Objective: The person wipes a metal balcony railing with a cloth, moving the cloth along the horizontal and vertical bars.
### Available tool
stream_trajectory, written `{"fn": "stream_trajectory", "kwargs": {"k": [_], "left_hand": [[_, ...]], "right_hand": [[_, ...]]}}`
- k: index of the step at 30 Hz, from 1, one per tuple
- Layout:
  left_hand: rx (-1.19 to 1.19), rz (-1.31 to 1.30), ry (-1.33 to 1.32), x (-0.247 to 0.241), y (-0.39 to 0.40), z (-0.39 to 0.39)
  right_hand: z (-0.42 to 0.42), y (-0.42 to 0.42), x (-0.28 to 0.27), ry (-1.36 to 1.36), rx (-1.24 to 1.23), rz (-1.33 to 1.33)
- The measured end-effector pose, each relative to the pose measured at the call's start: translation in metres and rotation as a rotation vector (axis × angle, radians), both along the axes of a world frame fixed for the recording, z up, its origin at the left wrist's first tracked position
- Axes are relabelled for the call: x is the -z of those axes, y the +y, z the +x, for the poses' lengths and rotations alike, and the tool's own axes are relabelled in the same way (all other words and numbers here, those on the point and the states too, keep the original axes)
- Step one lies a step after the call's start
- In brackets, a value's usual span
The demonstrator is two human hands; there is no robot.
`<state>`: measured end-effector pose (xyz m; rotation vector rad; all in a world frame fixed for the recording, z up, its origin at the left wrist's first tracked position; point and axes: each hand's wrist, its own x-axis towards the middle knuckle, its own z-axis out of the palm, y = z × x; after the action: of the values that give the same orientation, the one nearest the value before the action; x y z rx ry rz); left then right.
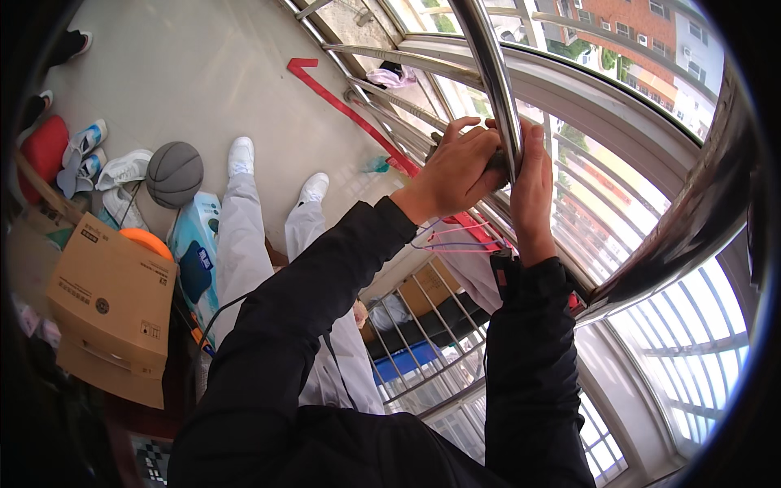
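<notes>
A shiny metal handrail (501,91) runs from the top of the view down to both my hands. My left hand (459,168) is closed on a bunched dark cloth (500,166), pressed beside the rail; part of the cloth pokes out past the knuckles. On the other side, my right hand (529,189) wraps against the rail, its thumb pointing up along it. Some of its fingers are hidden behind the tube. Thin pink and purple cords (457,246) hang below my wrists.
Metal bars (409,59) and a sliding window (610,100) lie beyond the rail. Red ribbon (348,110) stretches along the bars. A cardboard box (113,299), a grey basketball (174,175), a blue plastic package (198,256) and several shoes (125,168) sit at left. Another person's foot (85,44) shows.
</notes>
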<state>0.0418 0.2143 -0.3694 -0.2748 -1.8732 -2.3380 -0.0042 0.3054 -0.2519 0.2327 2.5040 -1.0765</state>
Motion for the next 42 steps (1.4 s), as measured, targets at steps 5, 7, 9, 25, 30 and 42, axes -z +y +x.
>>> {"fn": "stream_trajectory", "kwargs": {"k": [5,7,9,25,30,42], "left_hand": [[0.051,0.024,-0.033,0.007,-0.002,-0.024],[0.174,-0.044,-0.084,0.014,-0.001,-0.032],[0.182,0.080,-0.193,0.006,0.001,-0.038],[-0.541,-0.402,-0.365,-0.028,0.008,-0.027],[-0.260,-0.012,-0.211,-0.017,0.015,-0.003],[0.395,-0.120,0.122,0.011,-0.013,-0.051]], "right_hand": [[0.000,-0.006,-0.003,0.044,-0.039,0.091],[-0.003,-0.009,-0.003,0.039,-0.039,0.126],[-0.001,-0.005,0.000,0.053,-0.035,0.122],[-0.002,-0.006,0.000,0.070,-0.040,0.092],[-0.004,-0.014,-0.008,0.038,-0.043,0.139],[-0.002,-0.012,-0.008,0.014,-0.064,0.189]]}}
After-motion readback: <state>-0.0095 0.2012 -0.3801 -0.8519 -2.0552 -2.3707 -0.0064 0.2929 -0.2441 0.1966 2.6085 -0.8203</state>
